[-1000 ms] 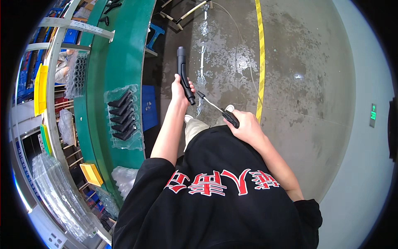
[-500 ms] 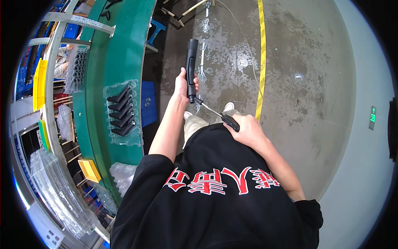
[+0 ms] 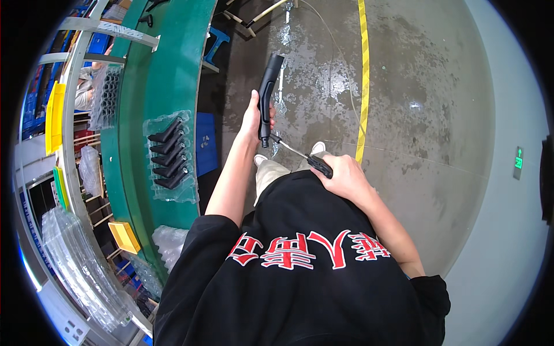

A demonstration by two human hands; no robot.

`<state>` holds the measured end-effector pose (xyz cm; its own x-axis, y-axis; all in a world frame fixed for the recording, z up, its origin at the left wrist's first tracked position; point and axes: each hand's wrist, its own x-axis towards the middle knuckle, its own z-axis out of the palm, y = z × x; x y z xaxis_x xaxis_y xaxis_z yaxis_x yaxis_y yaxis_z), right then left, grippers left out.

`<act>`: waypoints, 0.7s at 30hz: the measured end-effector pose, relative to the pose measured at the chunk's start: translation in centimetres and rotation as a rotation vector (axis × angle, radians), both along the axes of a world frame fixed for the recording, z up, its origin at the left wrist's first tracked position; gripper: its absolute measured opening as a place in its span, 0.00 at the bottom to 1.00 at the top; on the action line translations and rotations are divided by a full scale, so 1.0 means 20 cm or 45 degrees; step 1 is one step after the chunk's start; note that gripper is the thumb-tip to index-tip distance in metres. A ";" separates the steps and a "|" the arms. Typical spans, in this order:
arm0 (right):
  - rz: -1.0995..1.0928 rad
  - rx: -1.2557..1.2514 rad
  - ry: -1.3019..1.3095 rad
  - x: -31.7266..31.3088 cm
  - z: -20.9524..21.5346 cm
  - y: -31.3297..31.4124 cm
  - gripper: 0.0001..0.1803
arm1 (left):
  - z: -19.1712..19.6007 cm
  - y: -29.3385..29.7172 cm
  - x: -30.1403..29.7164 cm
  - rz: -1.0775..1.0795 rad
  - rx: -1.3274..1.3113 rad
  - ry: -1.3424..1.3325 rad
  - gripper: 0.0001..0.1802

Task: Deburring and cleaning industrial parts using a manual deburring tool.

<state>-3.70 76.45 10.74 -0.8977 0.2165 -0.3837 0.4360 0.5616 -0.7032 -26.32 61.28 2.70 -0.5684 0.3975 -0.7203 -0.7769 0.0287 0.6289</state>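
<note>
Upright in front of me, a slightly curved black plastic handle (image 3: 268,86) is wrapped by my left hand (image 3: 252,119). It has a wide top end and a narrow stepped lower end, and its top leans right. My right hand (image 3: 347,180), close to my waist, is closed on a tool (image 3: 321,166) with a black grip and a thin light shaft. The shaft's small dark tip lies beside the handle's lower end; whether they touch I cannot tell. On the green bench to the left, several black angled parts (image 3: 168,162) rest in a clear plastic tray (image 3: 188,122).
The long green bench (image 3: 173,75) runs along my left, with a metal rack (image 3: 81,75) beyond it. A yellow bin (image 3: 124,237), stacked clear trays (image 3: 81,265) and a blue box (image 3: 205,144) stand around it. Yellow tape (image 3: 365,75) marks the wet-looking floor. Another person (image 3: 85,89) is behind the rack.
The black handle's top has tilted to the right, and its lower end has shifted slightly left. My right hand and the tool have moved only a little.
</note>
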 end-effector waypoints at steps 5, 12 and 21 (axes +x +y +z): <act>0.013 0.029 -0.011 -0.02 -0.02 -0.01 0.16 | -0.02 -0.03 0.02 -0.036 0.085 -0.037 0.36; -0.016 0.093 0.030 -0.05 -0.04 -0.02 0.13 | -0.07 -0.09 0.05 -0.128 0.228 -0.184 0.37; -0.090 0.155 -0.013 -0.14 -0.04 0.03 0.15 | -0.12 -0.10 0.15 -0.132 0.630 -0.569 0.36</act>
